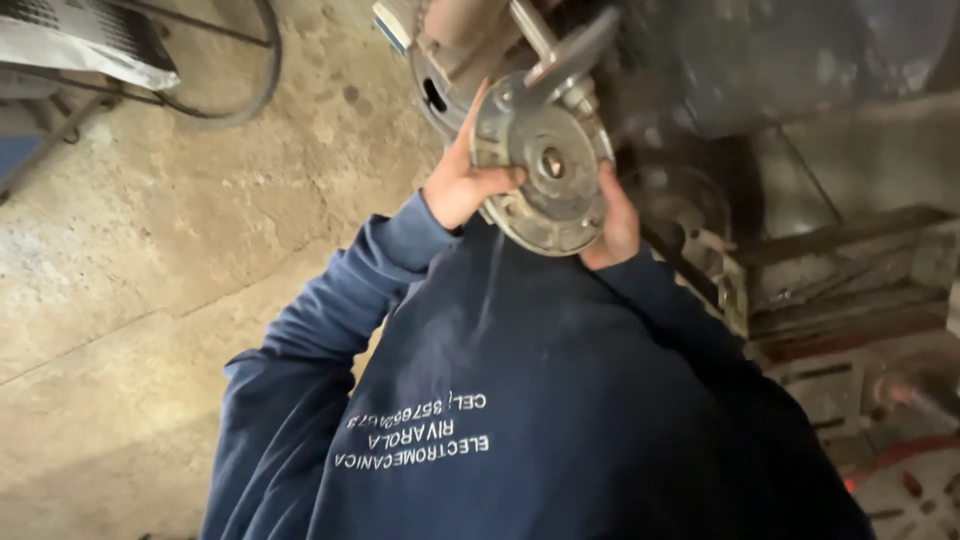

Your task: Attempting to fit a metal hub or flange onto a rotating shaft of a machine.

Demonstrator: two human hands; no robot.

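A person in a navy sweatshirt point(560, 400), white lettering printed across its chest, holds a round metal disc point(545, 170) up against the underside of a grimy machine point(700, 60). The left hand point(460, 185) clamps its grip on the disc's left rim, thumb lying across the face and fingers behind. The right hand point(615, 225) cups the lower right edge, its grip closed on the rim. The disc sits between both hands, tilted towards the camera, with a small central hub point(552, 162) showing. A flat metal bracket point(575, 50) juts out above it. At upper left, a pale sheet-like package point(80, 40) lies beside a dark cable point(240, 100) on the concrete floor point(150, 250).
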